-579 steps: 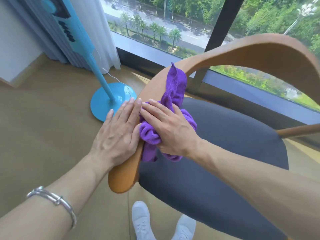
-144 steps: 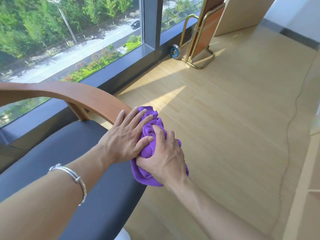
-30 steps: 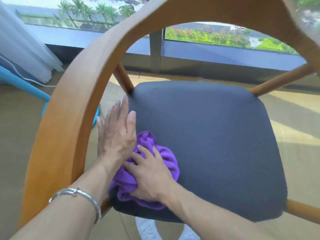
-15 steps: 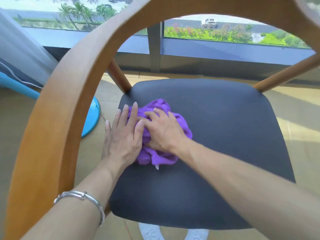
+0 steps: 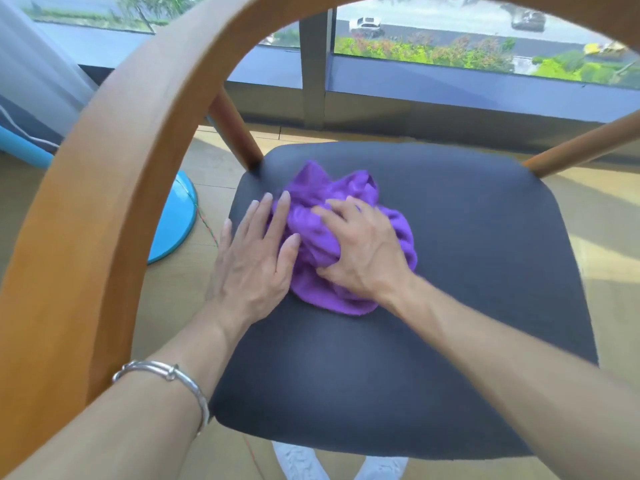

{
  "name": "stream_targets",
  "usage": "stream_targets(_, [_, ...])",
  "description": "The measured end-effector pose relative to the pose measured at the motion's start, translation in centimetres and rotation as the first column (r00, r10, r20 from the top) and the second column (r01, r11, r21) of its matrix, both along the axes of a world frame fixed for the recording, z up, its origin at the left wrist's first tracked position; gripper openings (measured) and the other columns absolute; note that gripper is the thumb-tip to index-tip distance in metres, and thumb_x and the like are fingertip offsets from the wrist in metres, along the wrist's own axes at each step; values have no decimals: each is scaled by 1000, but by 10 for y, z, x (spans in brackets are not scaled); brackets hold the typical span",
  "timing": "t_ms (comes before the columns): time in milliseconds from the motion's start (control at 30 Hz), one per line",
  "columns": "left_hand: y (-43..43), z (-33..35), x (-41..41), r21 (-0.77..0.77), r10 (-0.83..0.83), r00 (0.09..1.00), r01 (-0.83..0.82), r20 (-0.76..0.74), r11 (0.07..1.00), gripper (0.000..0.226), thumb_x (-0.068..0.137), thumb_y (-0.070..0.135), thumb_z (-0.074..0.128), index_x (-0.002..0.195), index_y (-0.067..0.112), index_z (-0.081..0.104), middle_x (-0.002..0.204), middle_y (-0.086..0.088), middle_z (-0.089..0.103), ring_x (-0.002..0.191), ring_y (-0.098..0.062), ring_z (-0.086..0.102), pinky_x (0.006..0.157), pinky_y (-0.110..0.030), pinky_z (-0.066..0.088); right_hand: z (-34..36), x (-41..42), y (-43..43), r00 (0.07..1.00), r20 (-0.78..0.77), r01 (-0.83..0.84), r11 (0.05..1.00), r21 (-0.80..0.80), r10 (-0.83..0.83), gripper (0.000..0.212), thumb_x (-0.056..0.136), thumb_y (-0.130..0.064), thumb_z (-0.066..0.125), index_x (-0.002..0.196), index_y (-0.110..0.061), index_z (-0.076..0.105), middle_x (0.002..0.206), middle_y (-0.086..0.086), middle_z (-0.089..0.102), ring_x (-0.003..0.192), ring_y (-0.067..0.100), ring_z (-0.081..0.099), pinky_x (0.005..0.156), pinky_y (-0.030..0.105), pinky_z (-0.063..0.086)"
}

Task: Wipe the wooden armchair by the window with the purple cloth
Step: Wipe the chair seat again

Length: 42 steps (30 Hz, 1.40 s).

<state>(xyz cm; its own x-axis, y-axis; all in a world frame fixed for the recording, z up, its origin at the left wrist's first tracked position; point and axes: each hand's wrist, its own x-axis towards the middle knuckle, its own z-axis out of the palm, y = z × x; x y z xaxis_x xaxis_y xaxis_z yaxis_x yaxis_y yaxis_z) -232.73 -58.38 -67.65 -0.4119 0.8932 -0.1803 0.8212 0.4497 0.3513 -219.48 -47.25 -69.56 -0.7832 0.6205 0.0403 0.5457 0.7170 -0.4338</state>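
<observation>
The wooden armchair (image 5: 114, 188) has a curved brown back rail arching over the view and a dark grey seat (image 5: 467, 289). A bunched purple cloth (image 5: 332, 199) lies on the seat's far left part. My right hand (image 5: 360, 251) sits on top of the cloth with fingers curled into its folds. My left hand (image 5: 256, 258) lies flat with straight fingers on the seat's left side, its fingertips and thumb touching the cloth's left edge. A silver bracelet (image 5: 166, 382) is on my left wrist.
A blue fan base (image 5: 173, 223) with a thin cord stands on the wooden floor left of the chair. A white curtain (image 5: 38, 64) hangs at far left. The window and its dark sill (image 5: 450, 84) run behind the chair. White shoes (image 5: 301, 462) show under the seat's front edge.
Both hands and the cloth have slid away from me along the seat's left side, from the near left corner toward the back left corner. The left hand stays flat beside the cloth.
</observation>
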Motion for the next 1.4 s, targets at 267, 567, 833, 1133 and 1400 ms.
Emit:
stream_targets(267, [0, 0, 7, -113, -2, 1000, 3, 8, 994, 70, 81, 58, -4, 147, 35, -9, 158, 3, -2, 145, -15, -3, 115, -45, 3, -3, 70, -111, 982, 177, -82, 995, 58, 70, 82, 52, -68, 75, 121, -34, 48, 127, 5, 61, 122, 36, 56, 97, 60, 41])
stream_targets(567, [2, -2, 1, -189, 62, 989, -37, 132, 981, 56, 95, 50, 13, 145, 41, -12, 157, 10, -10, 144, -12, -10, 114, -51, 2, 1, 1, 15, 995, 71, 67, 997, 33, -69, 61, 73, -49, 58, 127, -22, 53, 119, 9, 60, 109, 37, 57, 87, 55, 47])
stream_targets(833, [-8, -20, 5, -111, 80, 978, -60, 192, 992, 56, 97, 45, 15, 147, 36, -8, 157, 12, -1, 144, -11, -6, 114, -51, 0, -2, -16, 69, 964, 138, 221, 973, 65, -228, 60, 75, -59, 57, 125, -26, 52, 115, 4, 60, 104, 37, 57, 81, 44, 45])
stream_targets(1133, [2, -5, 16, -60, 74, 970, -62, 230, 996, 62, 88, 49, 7, 148, 34, 5, 156, 13, 12, 144, -9, 4, 115, -46, 2, -1, 98, -75, 1000, 3, -18, 999, 50, 17, 58, 68, -63, 49, 115, -29, 54, 112, 3, 65, 108, 33, 62, 90, 52, 48])
stream_targets(1400, [-9, -30, 29, -278, -202, 978, 181, -48, 943, 66, 79, 54, -11, 140, 32, -21, 157, 1, -15, 143, -22, -17, 111, -57, 1, -11, 96, -32, 993, -77, -78, 991, 112, 87, 51, 70, -53, 60, 115, -31, 49, 111, 4, 66, 101, 33, 64, 81, 50, 51])
